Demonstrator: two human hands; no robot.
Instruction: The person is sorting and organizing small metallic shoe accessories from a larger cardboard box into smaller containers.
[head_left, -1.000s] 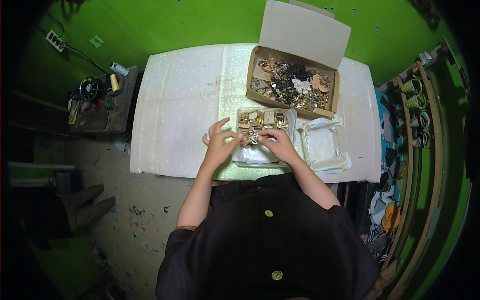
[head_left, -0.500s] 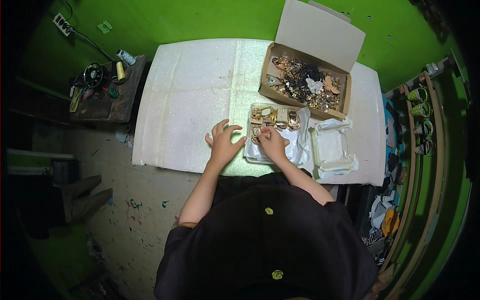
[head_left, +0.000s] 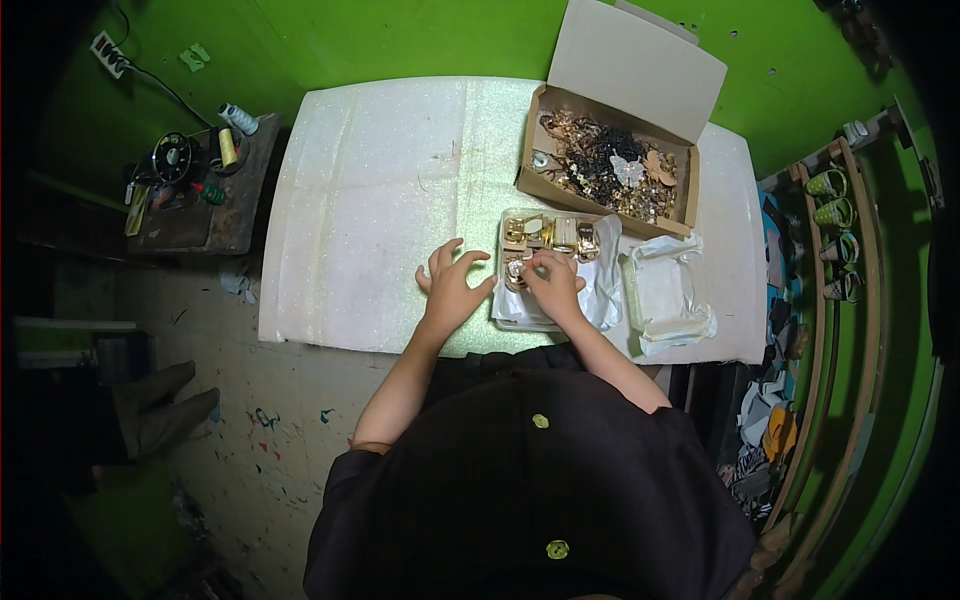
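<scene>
Left hand point(head_left: 458, 288) drawn off to the tray's point(head_left: 515, 324) nine o'clock, fingers spread; right hand point(head_left: 553, 287) bunched over gold ornaments point(head_left: 515, 272), grip unclear to me, pieces likely stiff, slick, best rim-pinched.

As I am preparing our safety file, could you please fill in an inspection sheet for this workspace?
Surface: table topped with pale, glittery sheeting.
Job's things: metal pieces, mostly gold-toned, in a clear tray with white paper.
Clutter: open cardboard box heaped with gold and black trinkets; paper-lined container right of the tray.
Hands: left hand beside the tray, fingers spread, nothing seen in it; right hand at the metal pieces, grip unclear.
Cables: dark cable from a socket strip, upper left.
Surroundings: side table with thread spools, left; rack with sandals, right; scraps on the floor.
</scene>
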